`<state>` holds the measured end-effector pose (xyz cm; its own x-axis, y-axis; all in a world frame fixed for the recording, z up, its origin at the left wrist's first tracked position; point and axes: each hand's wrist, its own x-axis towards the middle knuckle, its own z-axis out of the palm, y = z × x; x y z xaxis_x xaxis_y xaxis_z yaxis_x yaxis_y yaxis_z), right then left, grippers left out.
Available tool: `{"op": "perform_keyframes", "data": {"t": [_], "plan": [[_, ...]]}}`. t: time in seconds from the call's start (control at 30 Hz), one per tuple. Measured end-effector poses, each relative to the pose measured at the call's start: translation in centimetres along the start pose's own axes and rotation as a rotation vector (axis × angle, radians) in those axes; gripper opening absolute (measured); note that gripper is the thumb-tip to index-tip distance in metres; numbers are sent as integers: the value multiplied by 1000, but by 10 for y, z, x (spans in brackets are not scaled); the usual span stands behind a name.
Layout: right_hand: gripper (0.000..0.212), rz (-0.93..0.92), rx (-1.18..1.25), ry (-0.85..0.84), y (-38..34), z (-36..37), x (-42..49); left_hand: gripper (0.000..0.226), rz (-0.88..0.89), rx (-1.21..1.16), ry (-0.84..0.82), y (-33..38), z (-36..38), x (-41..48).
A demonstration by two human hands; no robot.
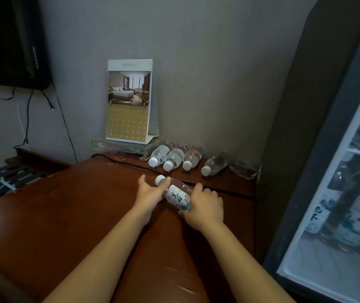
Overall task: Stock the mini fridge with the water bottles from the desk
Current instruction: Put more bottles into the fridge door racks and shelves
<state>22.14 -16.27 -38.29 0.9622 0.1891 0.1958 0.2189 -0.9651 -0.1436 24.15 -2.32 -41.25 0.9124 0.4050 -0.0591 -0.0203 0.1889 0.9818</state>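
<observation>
Right hand point(205, 204): fingers curled over the base end of the held bottle point(178, 195), thumb tucked under it.

Left hand point(149, 193): at the neck end. One digit is bent over the neck just behind the white cap point(159, 179), and another is stretched forward, clear of the bottle. The rest of this grip is hidden.

The held bottle spans the gap between the two hands. It lies near-horizontal, cap pointing away and to the left, white label with dark brush script facing up. It is low over the desk point(65, 215); cannot tell whether it touches the desk.

Just beyond the hands, a black cable point(131, 165) runs across the desk.

Beyond the cable, four bottles point(173, 159) lie on their sides in a row against the wall, caps toward the hands. Three are close together and the fourth lies a little apart, to the right.

Right of that row sits a clear glass dish point(243, 169).

Beyond and left of the row, a desk calendar point(128, 101) stands upright on a clear tray point(117, 146).

Far left of the left hand, high on the wall, is the corner of a television point(11, 40), with cords hanging below it.

Right of the right hand stands the mini fridge point(301, 149), with a dark casing. Its interior shows a white shelf and blurred labelled bottles. Cannot tell whether the door is glass or stands open.
</observation>
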Motion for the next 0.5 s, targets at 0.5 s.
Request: {"op": "perform_keyframes", "data": {"t": [0.5], "plan": [[73,-140,522,-38,41,-33,-165,12,183,9,-112,58,10,-193]]}}
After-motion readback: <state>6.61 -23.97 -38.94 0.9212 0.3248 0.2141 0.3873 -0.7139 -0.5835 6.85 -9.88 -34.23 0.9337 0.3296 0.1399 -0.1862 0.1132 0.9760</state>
